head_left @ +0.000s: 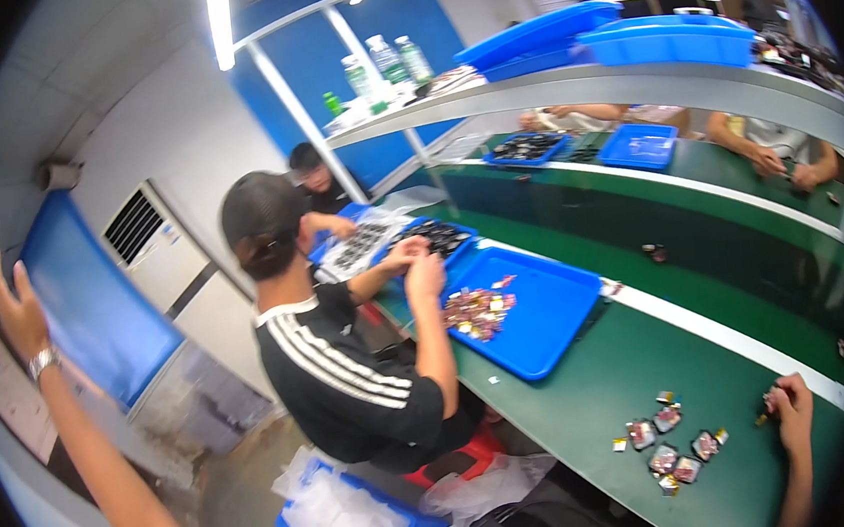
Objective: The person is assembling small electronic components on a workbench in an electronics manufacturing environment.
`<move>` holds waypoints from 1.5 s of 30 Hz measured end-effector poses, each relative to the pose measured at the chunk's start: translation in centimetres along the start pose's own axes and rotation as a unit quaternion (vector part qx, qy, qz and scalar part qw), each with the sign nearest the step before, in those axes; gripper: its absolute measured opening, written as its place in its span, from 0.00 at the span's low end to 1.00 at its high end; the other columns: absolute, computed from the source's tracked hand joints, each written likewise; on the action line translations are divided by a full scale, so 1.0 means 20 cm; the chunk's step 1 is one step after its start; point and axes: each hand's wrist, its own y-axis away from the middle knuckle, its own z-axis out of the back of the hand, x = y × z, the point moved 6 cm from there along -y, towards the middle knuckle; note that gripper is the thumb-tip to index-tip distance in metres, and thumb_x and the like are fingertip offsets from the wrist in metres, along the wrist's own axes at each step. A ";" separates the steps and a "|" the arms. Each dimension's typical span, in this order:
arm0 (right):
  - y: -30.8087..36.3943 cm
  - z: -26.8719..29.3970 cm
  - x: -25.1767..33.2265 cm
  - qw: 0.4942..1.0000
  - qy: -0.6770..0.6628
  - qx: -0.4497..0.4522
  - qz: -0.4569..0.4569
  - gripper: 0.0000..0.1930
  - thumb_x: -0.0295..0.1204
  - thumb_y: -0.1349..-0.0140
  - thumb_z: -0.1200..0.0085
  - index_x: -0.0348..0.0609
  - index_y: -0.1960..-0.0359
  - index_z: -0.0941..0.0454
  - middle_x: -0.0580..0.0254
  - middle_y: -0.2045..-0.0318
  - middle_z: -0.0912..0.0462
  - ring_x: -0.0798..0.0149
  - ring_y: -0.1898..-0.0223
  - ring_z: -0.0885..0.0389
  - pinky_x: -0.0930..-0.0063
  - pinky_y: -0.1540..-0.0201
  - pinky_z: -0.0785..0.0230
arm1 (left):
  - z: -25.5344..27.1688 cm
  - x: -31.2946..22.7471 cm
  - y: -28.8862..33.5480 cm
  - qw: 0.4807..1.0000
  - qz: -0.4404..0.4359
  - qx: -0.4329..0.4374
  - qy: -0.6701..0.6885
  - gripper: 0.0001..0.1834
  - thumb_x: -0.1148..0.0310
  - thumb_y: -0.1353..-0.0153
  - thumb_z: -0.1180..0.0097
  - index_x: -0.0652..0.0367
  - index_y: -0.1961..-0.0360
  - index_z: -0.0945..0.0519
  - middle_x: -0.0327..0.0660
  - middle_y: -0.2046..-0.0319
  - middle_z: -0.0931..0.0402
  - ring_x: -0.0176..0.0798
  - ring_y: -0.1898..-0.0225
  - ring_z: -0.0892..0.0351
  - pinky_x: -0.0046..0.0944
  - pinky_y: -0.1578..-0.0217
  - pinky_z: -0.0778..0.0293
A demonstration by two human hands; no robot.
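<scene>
My left hand [22,319], a watch with a metal band [44,362] on its wrist, is raised at the far left, fingers spread and holding nothing. At the lower right, my right hand [794,409] is above the green bench [566,421]. Its fingers pinch a small part with a yellowish end [764,411]; the exact kind is too small to make out. Left of that hand, several small flat parts [664,459] lie loosely grouped on the bench, silvery and reddish with yellow tabs.
A co-worker in a black shirt [337,381] sits at my left beside a blue tray [566,301] of small reddish parts. A metal shelf [567,90] bearing blue bins [663,40] spans above the bench. Below stands a blue crate [389,512] with plastic bags.
</scene>
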 end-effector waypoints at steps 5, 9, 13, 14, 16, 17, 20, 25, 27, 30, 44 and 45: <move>0.02 -0.03 0.10 0.999 0.011 -0.006 -0.037 0.03 0.18 0.42 0.50 0.35 0.67 0.27 0.63 0.73 0.27 0.72 0.75 0.26 0.78 0.70 0.30 | 0.12 -0.81 0.39 0.963 0.059 0.049 0.257 0.23 0.64 0.30 0.57 0.62 0.37 0.34 0.46 0.36 0.35 0.45 0.36 0.36 0.43 0.35 0.45; 0.00 -0.04 0.06 0.999 0.003 -0.012 -0.030 0.04 0.21 0.40 0.48 0.33 0.64 0.24 0.62 0.70 0.23 0.71 0.71 0.22 0.77 0.65 0.27 | 0.40 -1.89 1.07 0.844 0.038 0.197 0.497 0.21 0.67 0.33 0.54 0.71 0.45 0.28 0.57 0.44 0.28 0.54 0.41 0.30 0.49 0.38 0.40; -0.02 -0.05 0.07 0.997 -0.037 -0.028 -0.067 0.08 0.20 0.37 0.49 0.32 0.57 0.27 0.59 0.67 0.19 0.72 0.69 0.22 0.76 0.62 0.27 | 0.68 -2.91 1.41 0.557 0.057 0.336 0.757 0.12 0.80 0.49 0.45 0.66 0.62 0.20 0.51 0.58 0.19 0.51 0.55 0.18 0.45 0.50 0.26; -0.03 -0.07 0.09 0.995 -0.055 -0.037 -0.079 0.08 0.21 0.36 0.50 0.32 0.57 0.26 0.59 0.67 0.19 0.72 0.68 0.22 0.76 0.62 0.27 | 0.73 -3.08 1.47 0.457 0.074 0.391 0.795 0.12 0.79 0.49 0.44 0.65 0.61 0.20 0.51 0.58 0.19 0.49 0.55 0.18 0.43 0.54 0.24; -0.05 -0.13 0.13 0.998 -0.014 -0.026 -0.064 0.08 0.22 0.35 0.51 0.31 0.57 0.24 0.62 0.68 0.20 0.74 0.68 0.23 0.78 0.62 0.27 | 0.87 -3.38 1.44 0.298 0.040 0.428 0.852 0.16 0.77 0.45 0.43 0.65 0.53 0.21 0.51 0.55 0.20 0.44 0.57 0.17 0.36 0.60 0.21; -0.06 -0.16 0.17 0.999 0.025 -0.013 -0.038 0.09 0.23 0.37 0.51 0.33 0.57 0.22 0.61 0.67 0.20 0.71 0.68 0.22 0.77 0.61 0.27 | 0.92 -3.53 1.45 0.207 0.026 0.483 0.850 0.16 0.76 0.42 0.44 0.66 0.51 0.22 0.49 0.54 0.20 0.41 0.57 0.17 0.36 0.59 0.21; -0.16 -0.33 0.27 0.984 0.166 -0.003 0.062 0.10 0.21 0.37 0.51 0.35 0.56 0.22 0.59 0.64 0.21 0.70 0.66 0.22 0.78 0.60 0.28 | 0.99 -3.91 1.54 0.003 0.048 0.571 0.820 0.18 0.71 0.35 0.49 0.67 0.47 0.27 0.48 0.51 0.22 0.40 0.57 0.19 0.37 0.58 0.21; -0.27 -0.55 0.36 0.981 0.190 -0.036 0.029 0.10 0.23 0.42 0.44 0.37 0.58 0.23 0.60 0.69 0.20 0.69 0.70 0.23 0.75 0.64 0.29 | 1.01 -4.15 1.65 -0.261 0.100 0.613 0.739 0.19 0.68 0.31 0.54 0.68 0.43 0.31 0.48 0.52 0.24 0.38 0.58 0.20 0.35 0.59 0.22; -0.29 -0.57 0.35 0.978 0.203 -0.045 0.021 0.06 0.22 0.43 0.43 0.38 0.64 0.24 0.60 0.71 0.21 0.67 0.72 0.24 0.73 0.66 0.30 | 0.97 -4.18 1.66 -0.260 0.095 0.610 0.743 0.18 0.68 0.30 0.55 0.68 0.44 0.32 0.48 0.53 0.24 0.42 0.57 0.19 0.38 0.57 0.22; -0.27 -0.61 0.30 0.952 0.273 -0.061 0.125 0.05 0.23 0.46 0.43 0.41 0.68 0.24 0.57 0.70 0.20 0.54 0.65 0.22 0.64 0.62 0.29 | 0.96 -4.18 1.72 -0.230 0.111 0.611 0.749 0.18 0.69 0.31 0.56 0.70 0.44 0.31 0.48 0.54 0.23 0.39 0.59 0.19 0.37 0.57 0.22; -0.26 -0.67 0.32 0.916 0.321 -0.065 0.232 0.07 0.23 0.49 0.39 0.43 0.68 0.22 0.60 0.70 0.23 0.57 0.70 0.20 0.66 0.67 0.25 | 0.89 -4.21 1.71 -0.195 -0.002 0.598 0.777 0.18 0.71 0.34 0.52 0.66 0.44 0.29 0.41 0.60 0.21 0.30 0.65 0.22 0.31 0.60 0.24; -0.27 -0.69 0.34 0.914 0.316 -0.049 0.249 0.07 0.23 0.48 0.40 0.43 0.67 0.22 0.60 0.70 0.23 0.57 0.69 0.20 0.66 0.67 0.26 | 0.88 -4.19 1.69 -0.198 -0.004 0.597 0.777 0.20 0.72 0.34 0.51 0.66 0.42 0.30 0.41 0.60 0.21 0.31 0.65 0.22 0.31 0.61 0.24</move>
